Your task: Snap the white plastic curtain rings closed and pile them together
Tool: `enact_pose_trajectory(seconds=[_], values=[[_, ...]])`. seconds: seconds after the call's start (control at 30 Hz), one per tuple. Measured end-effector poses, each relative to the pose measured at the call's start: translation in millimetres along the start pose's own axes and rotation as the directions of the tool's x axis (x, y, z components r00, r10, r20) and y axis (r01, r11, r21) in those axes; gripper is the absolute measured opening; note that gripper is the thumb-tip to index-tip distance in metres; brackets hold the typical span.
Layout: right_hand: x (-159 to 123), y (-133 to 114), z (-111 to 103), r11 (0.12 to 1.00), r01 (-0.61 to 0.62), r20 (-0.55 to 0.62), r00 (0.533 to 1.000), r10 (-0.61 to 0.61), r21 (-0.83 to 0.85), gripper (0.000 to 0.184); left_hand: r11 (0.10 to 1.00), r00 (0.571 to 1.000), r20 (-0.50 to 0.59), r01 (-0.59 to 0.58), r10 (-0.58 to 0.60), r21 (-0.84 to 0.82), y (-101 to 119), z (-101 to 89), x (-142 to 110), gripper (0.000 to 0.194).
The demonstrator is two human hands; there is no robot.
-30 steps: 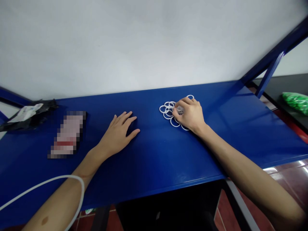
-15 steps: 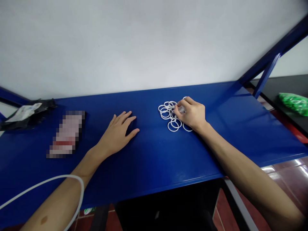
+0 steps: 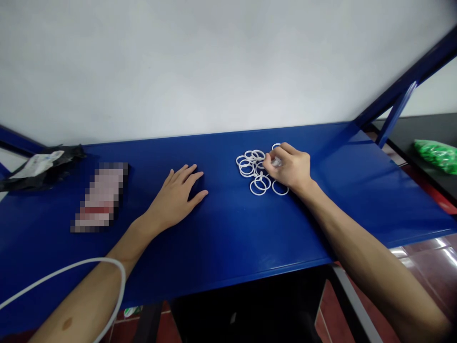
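On the blue table (image 3: 221, 224), my left hand (image 3: 174, 197) lies palm down with its fingers spread, holding nothing. My right hand (image 3: 294, 166) is curled, thumb against fingers, around a crumpled piece of clear plastic (image 3: 276, 162); most of the plastic is hidden in the grip. Several thin white rings (image 3: 245, 166) with small knobs lie overlapping in a loose cluster left of the right hand. One single ring (image 3: 280, 194) rests just below that hand, and another shows partly behind its fingers.
A blurred-out flat object (image 3: 102, 195) and a black plastic package (image 3: 46, 166) are on the left. A white cable (image 3: 71, 264) loops over my left forearm. Blue frame posts (image 3: 396, 114) rise at the right, beside a green bag (image 3: 437, 155) on a black surface.
My right hand, still gripping the clear plastic, has shifted slightly right, showing more of the rings beside and below it. My left hand stays flat in place.
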State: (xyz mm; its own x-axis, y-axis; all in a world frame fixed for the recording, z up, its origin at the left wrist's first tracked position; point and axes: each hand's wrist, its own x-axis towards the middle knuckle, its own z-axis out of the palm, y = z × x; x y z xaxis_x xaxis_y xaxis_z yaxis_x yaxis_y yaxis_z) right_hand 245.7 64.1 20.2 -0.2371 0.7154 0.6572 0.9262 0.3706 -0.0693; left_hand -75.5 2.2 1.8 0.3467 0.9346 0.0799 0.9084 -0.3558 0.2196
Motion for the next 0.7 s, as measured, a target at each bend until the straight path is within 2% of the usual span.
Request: enact_pose_trajectory(seconds=[0.2, 0.7], values=[[1.0, 1.6, -3.6, 1.000, -0.001, -0.061, 0.998, 0.002, 0.013, 0.027, 1.000, 1.000, 0.019, 0.009, -0.010, 0.015, 0.8, -1.4, 0.0, 0.059], [-3.4, -2.7, -4.3, 0.998, 0.035, -0.030, 0.999, -0.033, 0.053, 0.029, 1.000, 1.000, -0.005, 0.016, -0.016, 0.010, 9.0, -1.6, 3.4, 0.056]])
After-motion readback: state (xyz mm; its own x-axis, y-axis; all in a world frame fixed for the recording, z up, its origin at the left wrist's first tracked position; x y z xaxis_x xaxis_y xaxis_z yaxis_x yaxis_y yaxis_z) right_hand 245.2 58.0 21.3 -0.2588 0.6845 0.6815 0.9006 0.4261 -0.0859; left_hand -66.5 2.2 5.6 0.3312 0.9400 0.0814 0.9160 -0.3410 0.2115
